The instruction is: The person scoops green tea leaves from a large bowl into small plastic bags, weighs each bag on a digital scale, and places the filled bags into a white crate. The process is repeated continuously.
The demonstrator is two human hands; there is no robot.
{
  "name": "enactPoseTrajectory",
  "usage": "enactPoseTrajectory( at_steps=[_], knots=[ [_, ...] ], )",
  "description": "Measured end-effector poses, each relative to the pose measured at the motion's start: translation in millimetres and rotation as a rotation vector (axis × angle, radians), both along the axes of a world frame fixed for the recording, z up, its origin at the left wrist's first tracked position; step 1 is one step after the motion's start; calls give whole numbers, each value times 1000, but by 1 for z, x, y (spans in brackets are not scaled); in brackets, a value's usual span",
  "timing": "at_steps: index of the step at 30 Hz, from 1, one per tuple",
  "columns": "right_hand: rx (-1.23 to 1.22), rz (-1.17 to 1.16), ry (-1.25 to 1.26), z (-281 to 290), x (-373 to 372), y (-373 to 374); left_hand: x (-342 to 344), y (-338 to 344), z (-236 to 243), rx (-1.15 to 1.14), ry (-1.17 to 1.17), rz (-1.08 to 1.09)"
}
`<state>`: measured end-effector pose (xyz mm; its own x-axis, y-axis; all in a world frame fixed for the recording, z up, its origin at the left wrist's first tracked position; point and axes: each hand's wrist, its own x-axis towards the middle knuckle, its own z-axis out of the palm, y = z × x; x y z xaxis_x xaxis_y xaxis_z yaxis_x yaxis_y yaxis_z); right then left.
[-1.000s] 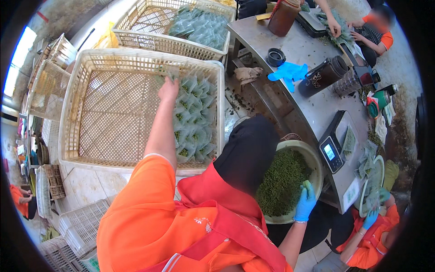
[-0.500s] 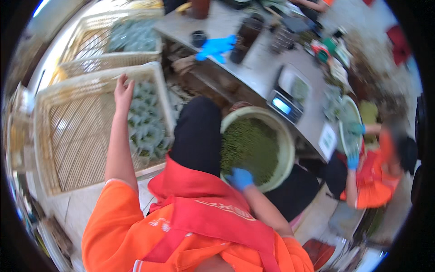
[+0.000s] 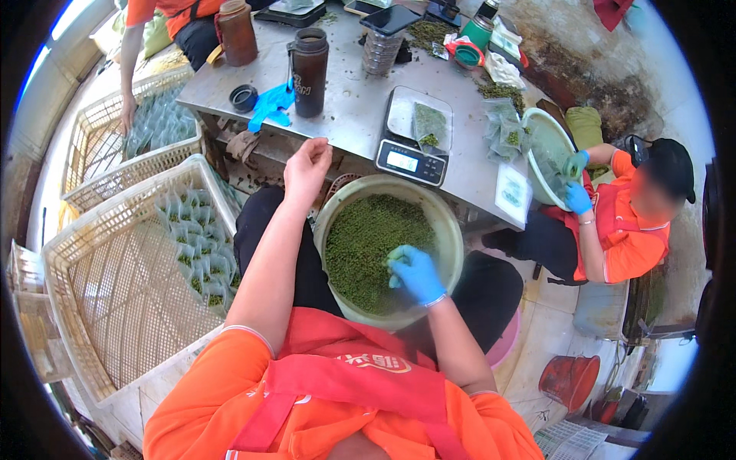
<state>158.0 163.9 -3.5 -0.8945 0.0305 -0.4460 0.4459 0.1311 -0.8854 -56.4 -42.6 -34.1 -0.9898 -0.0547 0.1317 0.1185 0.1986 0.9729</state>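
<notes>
My bare left hand (image 3: 308, 175) is raised near the front edge of the metal table, fingers curled together with nothing visible in them. My right hand (image 3: 416, 274), in a blue glove, is over a pale round basin (image 3: 454, 264) between my knees. Its fingers are pinched on some small green grains, and the fingertips look greenish. More loose green grains (image 3: 372, 245) fill the basin. Beyond it, a clear bag with green contents (image 3: 429, 126) lies on a digital scale (image 3: 410, 159) with a lit display.
Left of me, a cream plastic crate (image 3: 69, 307) holds rows of small filled bags (image 3: 195, 245). A second crate (image 3: 84, 149) stands behind it, with another person's hand (image 3: 127, 115) at it. A brown bottle (image 3: 310, 73) and blue glove (image 3: 272, 106) are on the table. A co-worker (image 3: 625, 215) sits right, at another basin.
My left hand has moved right, from above the crate's bags to the table edge, and its fingers have closed. My right hand has lifted from the grains. The view has shifted.
</notes>
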Motion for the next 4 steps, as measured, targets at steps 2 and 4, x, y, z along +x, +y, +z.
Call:
enactPoseTrajectory(
  at_steps=[2,4],
  knots=[
    [323,61,-9,29,-13,7,7,11,18,-14,-3,-126],
    [988,29,600,8,-38,24,7,13,19,-96,-26,-155]
  ],
)
